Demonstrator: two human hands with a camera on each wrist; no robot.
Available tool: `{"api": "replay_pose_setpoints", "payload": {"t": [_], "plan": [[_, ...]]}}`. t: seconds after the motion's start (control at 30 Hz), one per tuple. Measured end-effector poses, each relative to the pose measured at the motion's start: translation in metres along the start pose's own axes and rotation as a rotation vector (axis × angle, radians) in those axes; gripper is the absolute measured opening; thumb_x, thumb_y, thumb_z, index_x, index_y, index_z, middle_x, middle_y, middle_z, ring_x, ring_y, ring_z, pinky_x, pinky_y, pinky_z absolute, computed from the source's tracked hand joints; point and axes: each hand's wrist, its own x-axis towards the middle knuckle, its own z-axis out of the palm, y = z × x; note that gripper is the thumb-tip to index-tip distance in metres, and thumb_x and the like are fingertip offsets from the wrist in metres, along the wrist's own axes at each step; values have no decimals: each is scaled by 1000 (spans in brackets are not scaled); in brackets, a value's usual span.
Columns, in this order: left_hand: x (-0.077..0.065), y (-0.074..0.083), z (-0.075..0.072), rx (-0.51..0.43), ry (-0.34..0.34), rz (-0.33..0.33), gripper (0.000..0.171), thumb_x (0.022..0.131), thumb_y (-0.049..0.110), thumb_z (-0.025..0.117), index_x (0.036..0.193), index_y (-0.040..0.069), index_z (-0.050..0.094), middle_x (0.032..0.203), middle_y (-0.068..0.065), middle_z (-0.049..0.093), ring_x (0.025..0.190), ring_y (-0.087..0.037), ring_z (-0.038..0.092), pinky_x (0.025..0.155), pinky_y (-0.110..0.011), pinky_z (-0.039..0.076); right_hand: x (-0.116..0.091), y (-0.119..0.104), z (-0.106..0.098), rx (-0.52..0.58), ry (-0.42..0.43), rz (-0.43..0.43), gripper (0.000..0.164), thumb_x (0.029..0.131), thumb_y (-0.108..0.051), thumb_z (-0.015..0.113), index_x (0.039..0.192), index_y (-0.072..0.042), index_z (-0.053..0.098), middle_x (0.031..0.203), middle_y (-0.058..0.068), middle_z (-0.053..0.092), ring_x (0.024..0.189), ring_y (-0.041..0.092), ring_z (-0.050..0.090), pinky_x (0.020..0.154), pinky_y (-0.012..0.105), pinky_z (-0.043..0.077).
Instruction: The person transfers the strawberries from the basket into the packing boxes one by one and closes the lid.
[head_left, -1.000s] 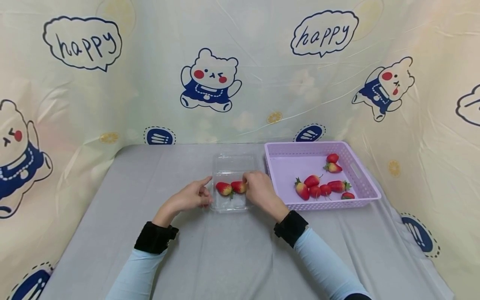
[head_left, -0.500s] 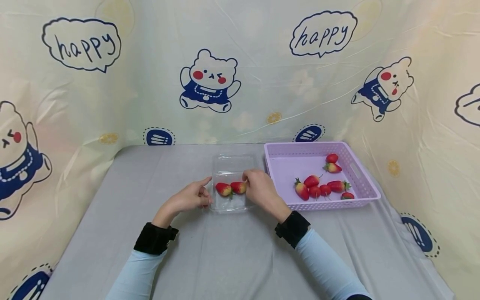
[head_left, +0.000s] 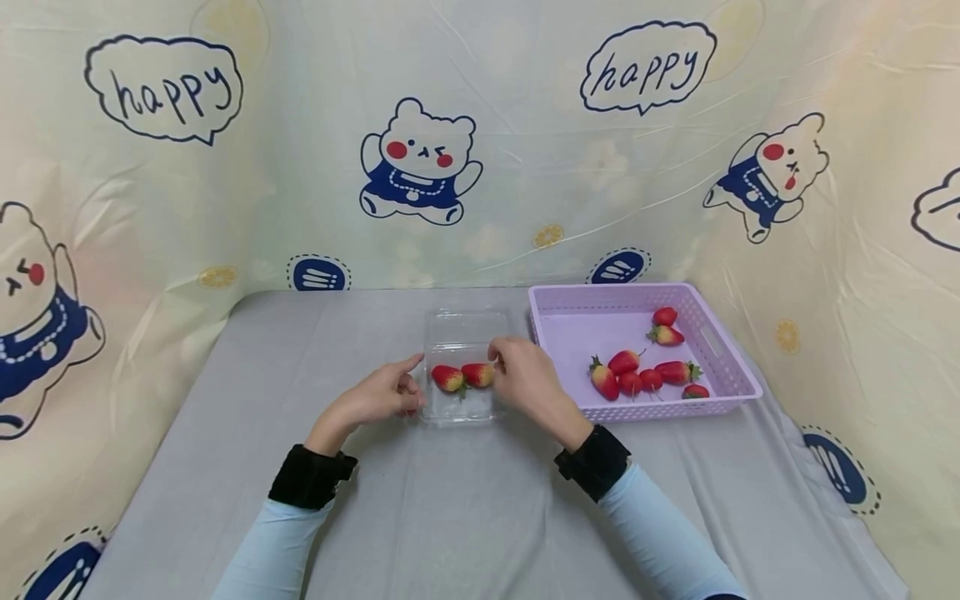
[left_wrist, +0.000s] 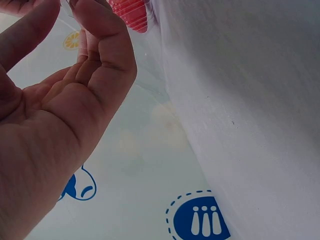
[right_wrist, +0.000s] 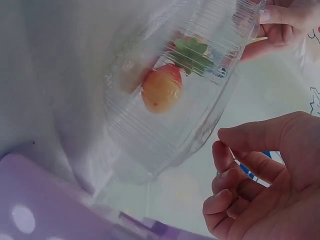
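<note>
Strawberries [head_left: 447,377]: I saw two lying side by side in the clear box [head_left: 459,412] on the grey-covered counter [head_left: 412,508], green leaf showing between them.
Left hand [head_left: 382,393]: at the box's left side, its fingers and thumb appearing to pinch the edge.
Right hand [head_left: 525,382]: beside the right-hand strawberry, its fingers curled, thumb tip close to the index, nothing visible between them.
Settling the fruit: this seemed the step in hand; a light, steady left hold suited such thin-looking plastic, and a gentle right touch would best have kept both berries from rolling.
Box lid [head_left: 468,323]: folded back on the far side, leaving the fruit uncovered.
Lilac basket [head_left: 573,333]: just right of the box, holding more red fruit [head_left: 603,381], mostly toward the near side; some pieces had leaves, two round ones thin stems.
</note>
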Motion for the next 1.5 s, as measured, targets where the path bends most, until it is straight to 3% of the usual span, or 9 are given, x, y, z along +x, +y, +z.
{"api": "replay_pose_setpoints", "payload": {"t": [0.2,0.6,0.9,1.13,1.27,1.5], "plan": [[-1,1,-1,-2,2,3,82,100,1,70,162,-11,19,87,-9,66,74,-24,62,72,-40,54,-1,5,-8,10,16,3,16,90,5,66,98,-6,75,93,7,70,81,20,62,77,35,55],[-1,-2,0,-17,-1,-8,82,99,2,70,162,-11,20,86,-9,65,76,-27,63,75,-40,56,-5,20,-38,-14,16,95,11,94,-1,68,102,-7,73,94,8,67,84,25,59,78,39,55],[1,-1,1,-7,0,-4,81,100,1,70,162,-11,19,87,-9,65,75,-25,63,74,-37,55,-10,42,-58,-48,67,135,17,92,1,62,105,-3,73,95,10,68,84,28,61,77,43,54],[-1,-2,2,-3,-2,-27,83,99,3,71,163,-9,20,88,-9,66,76,-24,62,74,-37,55,-18,62,-69,-46,54,200,17,93,-1,62,107,-1,72,93,11,65,82,30,59,74,44,52],[-2,-2,2,0,0,-18,83,99,2,71,163,-10,20,88,-9,66,75,-24,62,74,-37,55,-23,74,-74,-52,21,246,17,93,-3,64,108,0,71,91,12,65,83,32,59,75,45,51],[-1,-1,1,7,3,-3,82,99,2,71,162,-11,20,86,-9,65,75,-23,61,74,-37,55,-31,94,-81,-79,-107,336,24,90,-7,69,111,4,70,96,16,66,87,34,59,78,48,53]]}}
